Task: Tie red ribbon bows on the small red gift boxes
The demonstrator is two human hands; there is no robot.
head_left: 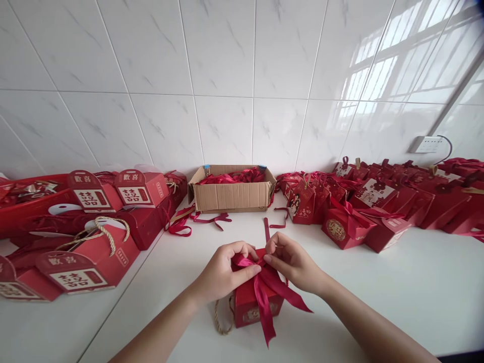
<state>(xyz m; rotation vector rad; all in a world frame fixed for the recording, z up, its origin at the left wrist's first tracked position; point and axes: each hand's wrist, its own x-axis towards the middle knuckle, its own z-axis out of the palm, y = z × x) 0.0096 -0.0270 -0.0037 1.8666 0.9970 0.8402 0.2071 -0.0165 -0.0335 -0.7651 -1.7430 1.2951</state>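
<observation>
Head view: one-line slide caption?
Left hand and right hand work a red ribbon atop a red box, an open cardboard carton beyond.

Looks out from the wearer's head, forward and steeply enough down to take in the white surface [416, 292]. Faces the tiled wall [227, 50] almost squarely. Sits close above the left fingers [239, 248], the right fingers [280, 242] and the ribboned red box [244, 307], farther from the cardboard carton [232, 197]. Reaches widely, from heaped boxes [86, 269] at left to a white socket [423, 145] at right.
</observation>
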